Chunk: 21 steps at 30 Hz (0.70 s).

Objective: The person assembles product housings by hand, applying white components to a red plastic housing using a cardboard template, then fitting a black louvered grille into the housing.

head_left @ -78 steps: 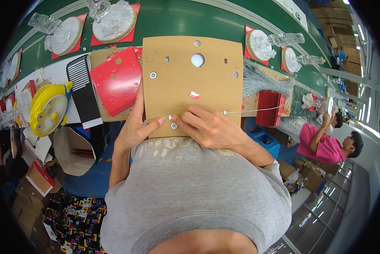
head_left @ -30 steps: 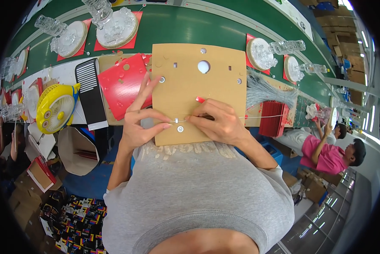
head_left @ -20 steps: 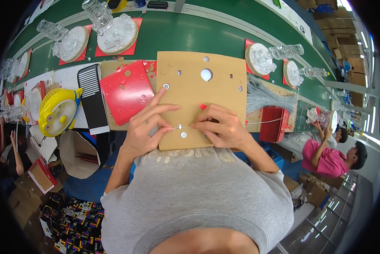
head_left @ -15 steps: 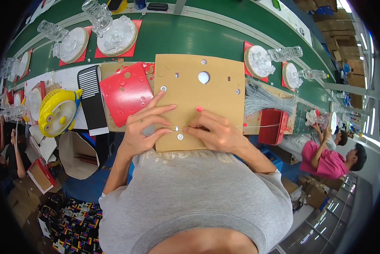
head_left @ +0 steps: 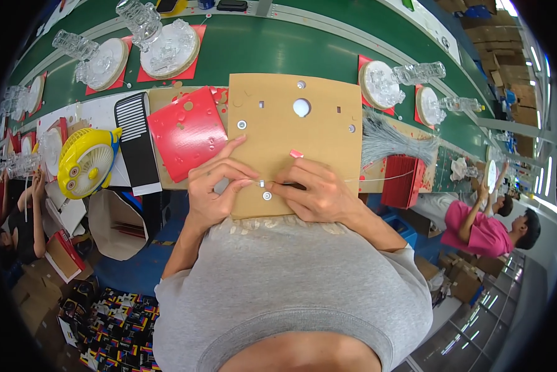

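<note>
A brown cardboard panel (head_left: 325, 146) with round holes and small slots lies in front of me, its near edge against my shirt. My left hand (head_left: 213, 191) rests on its lower left, thumb and index finger pinched on a thin wire at a small slot (head_left: 262, 183). Just right of that slot, my right hand (head_left: 320, 193) pinches the same thin wire (head_left: 381, 180), whose long pale end runs out to the right past the panel. Fingers partly hide the wire at the slot. Below it is a small round hole (head_left: 267, 195).
A bundle of grey wires (head_left: 396, 141) and a stack of red folded cards (head_left: 404, 180) lie to the right. Left are a red sheet (head_left: 185, 133), a black-and-white card (head_left: 136, 136) and a yellow fan (head_left: 89, 162). Clear glass pieces (head_left: 170, 53) stand on the green table; people sit at both sides.
My left hand's fingers have drawn together into a pinch near the slot, the index finger no longer stretched along the panel. The panel appears slightly higher in view.
</note>
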Tool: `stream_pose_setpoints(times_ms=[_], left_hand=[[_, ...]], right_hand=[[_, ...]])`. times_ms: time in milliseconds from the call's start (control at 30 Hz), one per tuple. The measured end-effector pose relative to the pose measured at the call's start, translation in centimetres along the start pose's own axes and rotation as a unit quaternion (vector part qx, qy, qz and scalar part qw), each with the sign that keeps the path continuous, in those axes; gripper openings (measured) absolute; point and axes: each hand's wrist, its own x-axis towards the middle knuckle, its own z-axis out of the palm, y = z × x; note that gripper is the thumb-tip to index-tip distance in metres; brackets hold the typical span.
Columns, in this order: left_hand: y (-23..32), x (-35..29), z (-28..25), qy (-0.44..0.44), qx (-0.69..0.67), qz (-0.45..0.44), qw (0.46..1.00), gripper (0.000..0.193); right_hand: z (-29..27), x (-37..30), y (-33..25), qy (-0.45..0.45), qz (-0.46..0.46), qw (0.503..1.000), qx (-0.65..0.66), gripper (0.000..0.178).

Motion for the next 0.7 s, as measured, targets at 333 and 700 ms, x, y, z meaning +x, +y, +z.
stream_pose_setpoints(times_ms=[333,700], left_hand=[[0.8,-0.1,0.0,0.034,-0.03,-0.003,0.999,0.01],[0.8,3.2,0.8,0.007,0.108,0.007,0.994,0.007]], right_hand=[[-0.4,-0.4,0.3,-0.011,0.017,1.0,0.014,0.04],[0.0,-1.1,0.0,0.008,0.003,1.0,0.012,0.039]])
